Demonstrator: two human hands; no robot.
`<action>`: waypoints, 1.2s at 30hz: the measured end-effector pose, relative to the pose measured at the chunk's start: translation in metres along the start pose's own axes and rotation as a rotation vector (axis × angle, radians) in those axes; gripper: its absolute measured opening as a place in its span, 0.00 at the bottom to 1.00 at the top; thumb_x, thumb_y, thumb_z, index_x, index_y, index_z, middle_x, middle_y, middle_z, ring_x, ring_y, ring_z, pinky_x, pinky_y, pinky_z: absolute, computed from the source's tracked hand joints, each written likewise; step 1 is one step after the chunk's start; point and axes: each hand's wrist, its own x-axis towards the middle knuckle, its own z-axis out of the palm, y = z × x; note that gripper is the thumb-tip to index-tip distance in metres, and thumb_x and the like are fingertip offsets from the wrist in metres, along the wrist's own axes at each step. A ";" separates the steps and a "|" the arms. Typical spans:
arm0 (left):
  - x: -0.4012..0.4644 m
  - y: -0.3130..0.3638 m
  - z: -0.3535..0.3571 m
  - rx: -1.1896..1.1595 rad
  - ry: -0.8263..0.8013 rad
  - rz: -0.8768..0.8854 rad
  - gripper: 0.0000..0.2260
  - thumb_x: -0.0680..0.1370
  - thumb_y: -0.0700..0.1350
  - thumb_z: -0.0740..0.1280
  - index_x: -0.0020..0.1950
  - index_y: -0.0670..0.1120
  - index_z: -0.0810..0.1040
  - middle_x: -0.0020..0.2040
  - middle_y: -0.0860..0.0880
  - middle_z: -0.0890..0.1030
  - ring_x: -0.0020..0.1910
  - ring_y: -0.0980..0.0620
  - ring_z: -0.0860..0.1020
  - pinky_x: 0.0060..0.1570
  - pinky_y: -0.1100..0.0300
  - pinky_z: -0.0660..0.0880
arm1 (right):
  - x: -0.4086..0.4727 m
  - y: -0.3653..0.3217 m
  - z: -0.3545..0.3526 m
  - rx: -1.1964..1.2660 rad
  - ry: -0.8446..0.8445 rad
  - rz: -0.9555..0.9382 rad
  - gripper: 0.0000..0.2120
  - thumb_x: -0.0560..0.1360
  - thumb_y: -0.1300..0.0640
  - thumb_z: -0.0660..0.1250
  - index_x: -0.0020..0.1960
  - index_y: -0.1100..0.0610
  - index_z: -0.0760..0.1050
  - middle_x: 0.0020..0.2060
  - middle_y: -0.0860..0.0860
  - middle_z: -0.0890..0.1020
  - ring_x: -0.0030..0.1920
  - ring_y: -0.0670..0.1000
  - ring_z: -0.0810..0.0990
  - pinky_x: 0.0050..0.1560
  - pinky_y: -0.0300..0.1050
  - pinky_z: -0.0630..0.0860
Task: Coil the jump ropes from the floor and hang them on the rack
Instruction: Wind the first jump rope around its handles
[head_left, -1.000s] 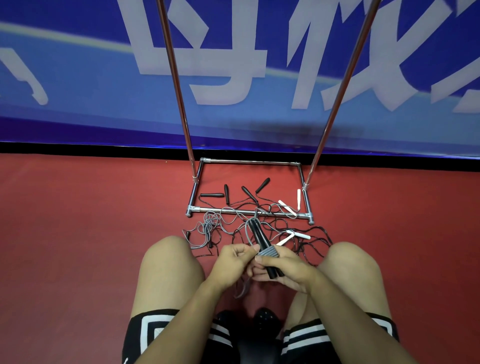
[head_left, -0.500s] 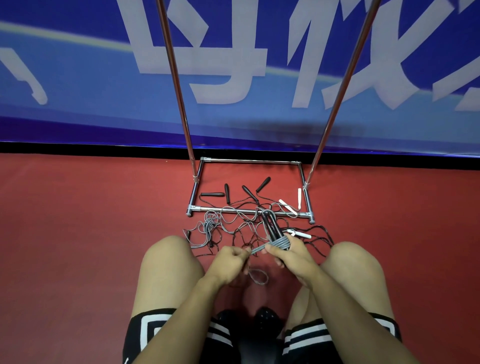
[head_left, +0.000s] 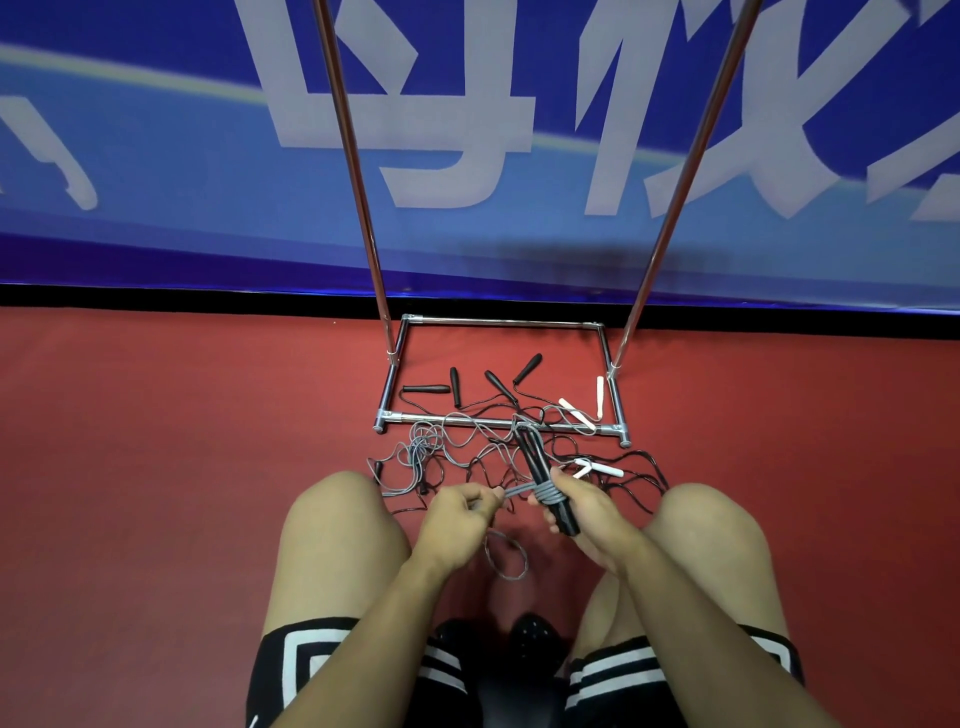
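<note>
Right hand (head_left: 582, 512) grips black handles (head_left: 545, 483) of grey rope (head_left: 540, 493), several turns wound round them. Left hand (head_left: 460, 519) pinches free grey cord, pulled taut to bundle; slack loop (head_left: 506, 558) hangs below left hand. Bundle just in front of rack (head_left: 498, 423) base bar, between knees. Loose ropes (head_left: 519, 452) tangled on floor (head_left: 156, 467) across rack's front bar; black handles and white handles (head_left: 576, 410) lie inside rack base.
</note>
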 end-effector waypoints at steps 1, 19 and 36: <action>-0.001 0.001 0.000 -0.003 0.000 0.004 0.17 0.72 0.66 0.64 0.35 0.56 0.82 0.30 0.48 0.74 0.32 0.52 0.70 0.39 0.56 0.70 | -0.001 0.000 0.001 -0.008 -0.006 -0.009 0.15 0.86 0.53 0.58 0.58 0.63 0.77 0.45 0.58 0.82 0.31 0.47 0.73 0.33 0.39 0.69; -0.012 0.009 0.006 -0.008 -0.165 0.031 0.16 0.83 0.40 0.63 0.37 0.50 0.80 0.31 0.55 0.78 0.29 0.57 0.70 0.34 0.60 0.68 | -0.011 0.004 0.004 -0.055 -0.129 -0.015 0.26 0.73 0.60 0.79 0.64 0.61 0.69 0.54 0.61 0.85 0.48 0.58 0.85 0.53 0.60 0.84; -0.022 0.037 -0.002 -0.090 -0.363 -0.267 0.16 0.85 0.46 0.55 0.50 0.42 0.80 0.29 0.46 0.79 0.19 0.53 0.65 0.20 0.64 0.60 | -0.008 0.012 0.005 -0.228 -0.122 -0.161 0.12 0.77 0.57 0.75 0.54 0.61 0.75 0.40 0.58 0.86 0.28 0.49 0.72 0.29 0.43 0.69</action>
